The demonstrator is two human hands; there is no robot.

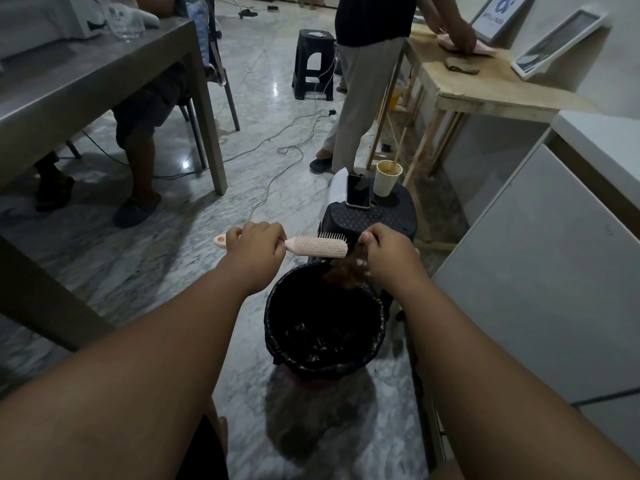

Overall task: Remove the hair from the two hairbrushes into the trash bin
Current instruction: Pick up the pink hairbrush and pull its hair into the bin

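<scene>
My left hand [258, 244] grips the handle of a pink hairbrush [317, 245], held level above the far rim of the trash bin [273, 327]. The bristles point away from me. My right hand [384, 252] pinches a clump of brown hair [346, 271] at the brush's tip; the clump hangs over the bin's far edge. The bin is round, lined with a black bag, and stands on the marble floor between my arms. Only one hairbrush is in view.
A black stool [370, 220] behind the bin carries a phone [358, 192] and a paper cup [387, 178]. A grey table [104, 81] with a seated person is on the left. Another person stands by a wooden bench [485, 95]. White cabinet [554, 271] on the right; cables cross the floor.
</scene>
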